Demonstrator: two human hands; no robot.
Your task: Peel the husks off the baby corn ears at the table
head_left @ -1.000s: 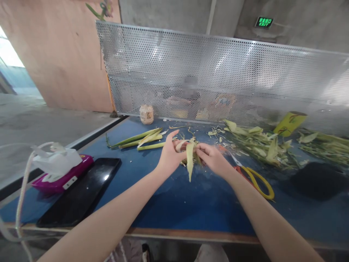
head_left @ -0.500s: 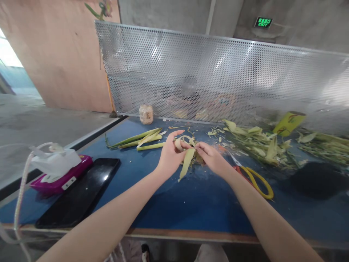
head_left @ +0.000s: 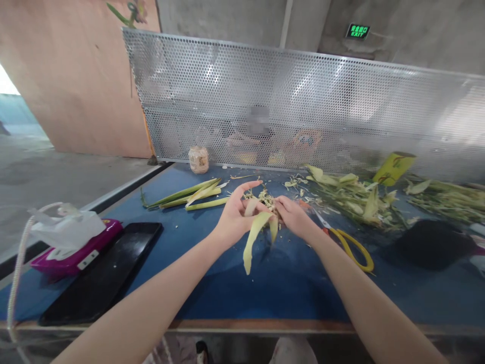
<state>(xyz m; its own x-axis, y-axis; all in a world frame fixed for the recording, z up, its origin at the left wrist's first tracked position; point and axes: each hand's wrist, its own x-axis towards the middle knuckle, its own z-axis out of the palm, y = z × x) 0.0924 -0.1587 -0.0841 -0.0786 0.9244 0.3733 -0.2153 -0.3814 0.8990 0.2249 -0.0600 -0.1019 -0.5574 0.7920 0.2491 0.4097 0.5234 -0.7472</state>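
Over the middle of the blue table, my left hand holds a pale green leaf strip, like corn husk, between thumb and fingers, with its index finger stretched out above. One end of the strip hangs down below the hand, and a paler piece curls by the fingers. Close beside it, my right hand is closed in a pinch at the other side of the strip. Exactly what its fingertips grip is partly hidden. Behind and beneath the hands lie small plant scraps.
Long green stalks lie to the left, a heap of husks to the right. Yellow-handled scissors rest by my right forearm. Also around are a jar, yellow cup, magenta tissue box, black tablet and perforated metal screen.
The leaf strip now hangs lower and bends over more between my hands. My right hand has turned slightly, and the view has shifted a little to the right.
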